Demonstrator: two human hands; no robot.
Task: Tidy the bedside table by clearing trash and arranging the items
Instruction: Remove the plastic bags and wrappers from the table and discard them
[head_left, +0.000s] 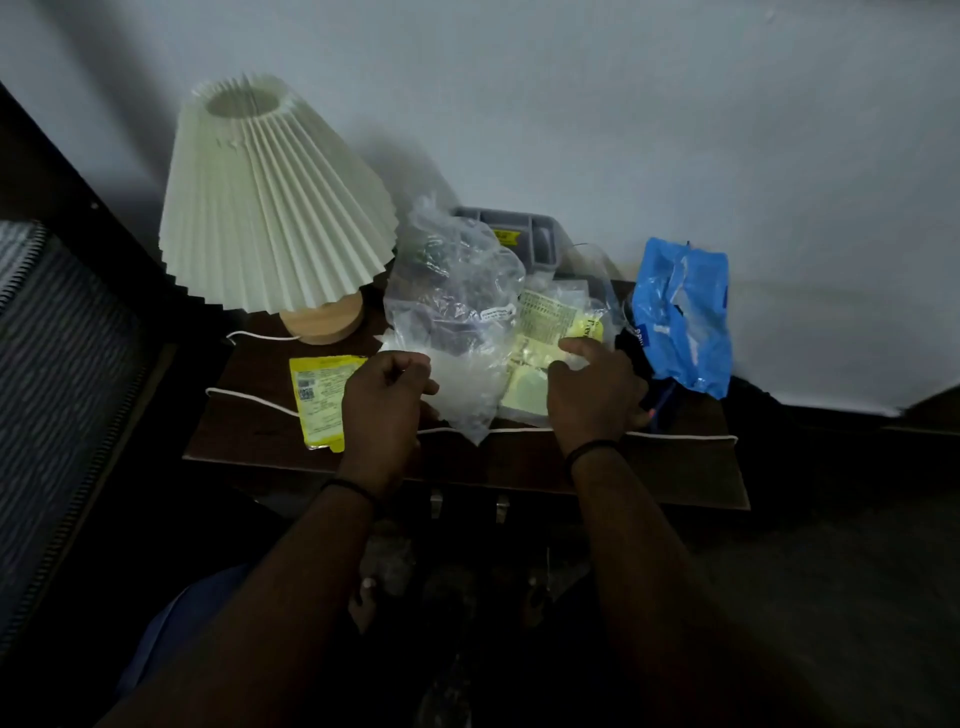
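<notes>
A dark wooden bedside table (691, 467) holds a heap of plastic wrappers. My left hand (384, 395) has its fingers curled and pinches the near edge of a crumpled clear plastic bag (457, 291) in the middle. My right hand (592, 389) lies over a pale yellow packet in clear wrap (540, 338), its fingers curled down onto it. A flat yellow sachet (319, 400) lies on the table left of my left hand. A crumpled blue plastic bag (685, 312) stands at the right, against the wall.
A lamp with a pleated cream shade (270, 202) and wooden base (322, 322) stands at the back left. Its white cord (675, 436) runs along the table's front. A grey organiser tray (524, 234) sits behind the bags. A bed (57, 374) lies left.
</notes>
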